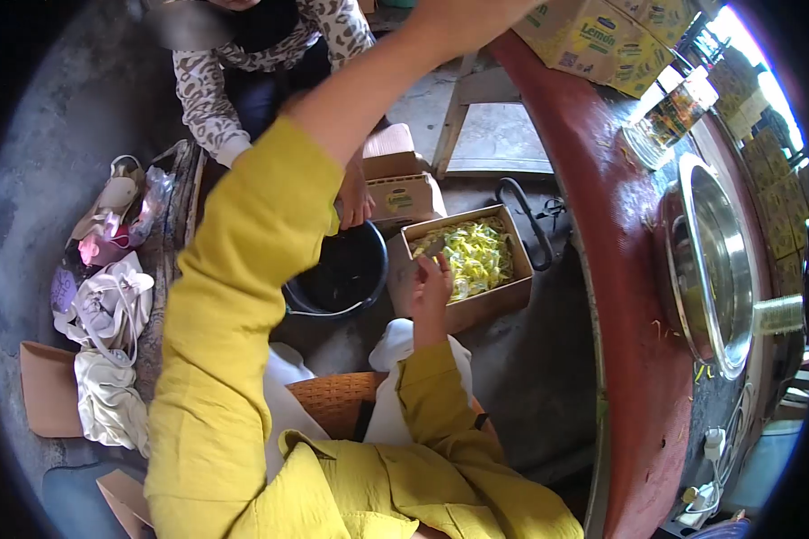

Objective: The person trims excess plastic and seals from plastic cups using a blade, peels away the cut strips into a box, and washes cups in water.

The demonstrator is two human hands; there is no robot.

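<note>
My left arm, in a yellow sleeve, crosses the head view upward. Its left hand (470, 18) is near the yellow Lemon cartons (593, 40) at the top, its fingers cut off by the frame edge. My right hand (431, 286) is over the near left rim of an open cardboard box (490, 304). Its fingers are bent together around something small and dark that I cannot make out. Many small yellow-and-white wrapped pieces (478, 256) fill the box. Left of it stands a dark bucket (337, 269).
Across from me sits a person in a patterned top, one hand (357, 198) above the bucket. Behind the box is a smaller carton (403, 198). A red bench (634, 296) on the right bears a steel basin (715, 269) and a jar (647, 144). Bags (108, 305) lie left.
</note>
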